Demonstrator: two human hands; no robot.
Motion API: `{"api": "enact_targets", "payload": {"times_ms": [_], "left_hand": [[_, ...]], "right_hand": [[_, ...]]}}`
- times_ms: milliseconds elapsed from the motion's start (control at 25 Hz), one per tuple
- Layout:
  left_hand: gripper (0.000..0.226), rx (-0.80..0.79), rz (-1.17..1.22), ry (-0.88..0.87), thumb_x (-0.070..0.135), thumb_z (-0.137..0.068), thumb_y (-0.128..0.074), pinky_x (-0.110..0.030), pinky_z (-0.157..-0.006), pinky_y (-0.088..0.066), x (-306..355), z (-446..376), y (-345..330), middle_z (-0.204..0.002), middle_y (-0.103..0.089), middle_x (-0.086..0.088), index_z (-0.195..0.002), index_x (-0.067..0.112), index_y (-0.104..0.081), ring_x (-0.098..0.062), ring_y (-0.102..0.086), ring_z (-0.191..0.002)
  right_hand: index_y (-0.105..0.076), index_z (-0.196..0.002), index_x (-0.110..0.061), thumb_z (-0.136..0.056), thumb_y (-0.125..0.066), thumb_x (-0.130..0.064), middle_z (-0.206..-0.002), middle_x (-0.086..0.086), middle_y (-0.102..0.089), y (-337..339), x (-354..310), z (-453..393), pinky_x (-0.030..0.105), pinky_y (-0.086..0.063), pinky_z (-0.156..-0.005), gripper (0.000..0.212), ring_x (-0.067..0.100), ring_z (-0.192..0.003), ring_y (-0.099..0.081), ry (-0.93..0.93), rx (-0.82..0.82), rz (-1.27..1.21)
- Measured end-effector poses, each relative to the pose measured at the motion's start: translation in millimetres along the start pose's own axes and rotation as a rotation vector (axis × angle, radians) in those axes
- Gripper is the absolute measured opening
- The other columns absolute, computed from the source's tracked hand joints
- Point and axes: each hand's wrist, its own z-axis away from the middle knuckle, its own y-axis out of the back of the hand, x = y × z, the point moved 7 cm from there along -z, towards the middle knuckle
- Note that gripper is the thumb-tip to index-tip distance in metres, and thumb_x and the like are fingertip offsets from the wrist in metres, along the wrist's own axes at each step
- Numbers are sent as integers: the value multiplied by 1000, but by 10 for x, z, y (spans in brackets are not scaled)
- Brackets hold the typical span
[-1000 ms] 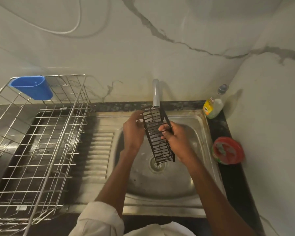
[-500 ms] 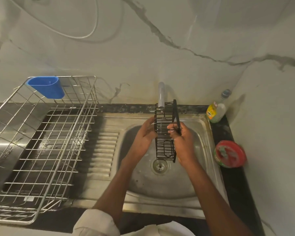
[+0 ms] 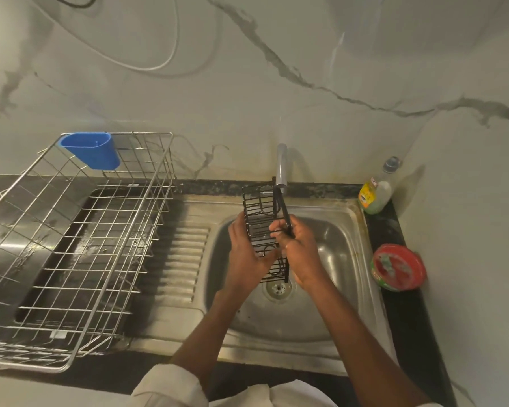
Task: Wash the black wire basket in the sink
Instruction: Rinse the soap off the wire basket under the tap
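I see both hands, left hand and right hand, grasping the black wire basket above the sink, frame centre.

Bare hands, pale rolled sleeve

From my remote seat I saw two bare forearms reaching in from the bottom edge, the left hand and right hand wearing no gloves, rings or watch; an off-white sleeve was bunched above the left elbow, with matching cloth at the bottom edge
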Motion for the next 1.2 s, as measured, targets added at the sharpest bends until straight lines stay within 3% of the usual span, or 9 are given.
{"api": "enact_targets", "payload": {"times_ms": [160, 360, 440, 560, 680, 840, 920, 1040, 1200], "left_hand": [[119, 140, -8, 10, 50, -68, -89, -44, -101, -61, 9, 61, 51, -152, -40, 3, -165, 28, -23, -18, -55, -136], [122, 120, 109, 88, 40, -64, -101, -20, -102, -55, 43, 107, -100, -151, -49, 8, -161, 35, -28, 2, -59, -130], [119, 100, 191, 98, 32, -64, -102, -13, -100, -51, 23, 68, -144, -148, -53, 6, -160, 26, -33, 7, -59, -128], [104, -6, 328, 119, 21, -64, -103, -37, -104, -57, -123, -63, -178, -136, -68, 0, -150, 17, -45, -15, -68, -125], [90, -147, 419, 195, 0, -70, -98, -42, -97, -63, -167, -189, -169, -126, -73, -3, -145, 15, -49, -27, -72, -120], [82, -258, 417, 243, -20, -80, -78, -31, -83, -64, -198, -384, -121, -121, -74, -4, -147, 18, -51, -14, -74, -107], [84, -277, 394, 256, -22, -80, -76, -33, -88, -64, -231, -490, -39, -123, -74, -4, -145, 24, -52, -14, -74, -109], [83, -296, 465, 309, -26, -83, -69, -44, -99, -61, -362, -592, 156, -123, -75, -6, -142, 31, -55, -26, -72, -117], [79, -348, 587, 345, -17, -85, -72, -57, -109, -55, -417, -686, 368, -132, -72, -9, -145, 31, -54, -37, -69, -128]], "right_hand": [[-71, -93, -15, -94, -62, 5, -93, -5, -74, -29, -74, -16, 33, -54, -92, 21, 7, -95, -69, -7, -29, 26], [-74, -87, -16, -88, -68, 7, -88, -5, -77, 122, -179, -24, 27, -54, -87, 24, 6, -91, -72, -32, -6, 59], [-75, -85, -14, -87, -70, 7, -84, -6, -76, 135, -241, -8, 24, -54, -81, 21, 3, -85, -72, -31, -19, 63], [-76, -88, -13, -87, -72, 6, -89, -5, -79, 129, -256, 18, 27, -61, -76, 19, 6, -87, -75, -49, -64, 102], [-78, -92, -17, -86, -73, 5, -95, -2, -79, 202, -213, 3, 37, -63, -85, 23, 14, -92, -75, -68, -69, 122], [-78, -105, -22, -87, -77, -5, -103, -4, -79, 302, -195, -42, 35, -58, -94, 25, 13, -99, -75, -78, -159, 125], [-74, -113, -22, -88, -79, -15, -106, -4, -78, 471, -188, -115, 34, -59, -91, 27, 12, -100, -73, -77, -27, 151], [-55, -141, -28, -92, -75, -18, -136, -4, -58, 680, -171, -364, 27, -53, -86, 53, 15, -120, -58, -15, 185, 288], [-41, -153, -26, -100, -57, -2, -152, 4, -48, 404, -92, -841, 37, -45, -105, 61, 22, -135, -50, -31, -14, 392]]}}
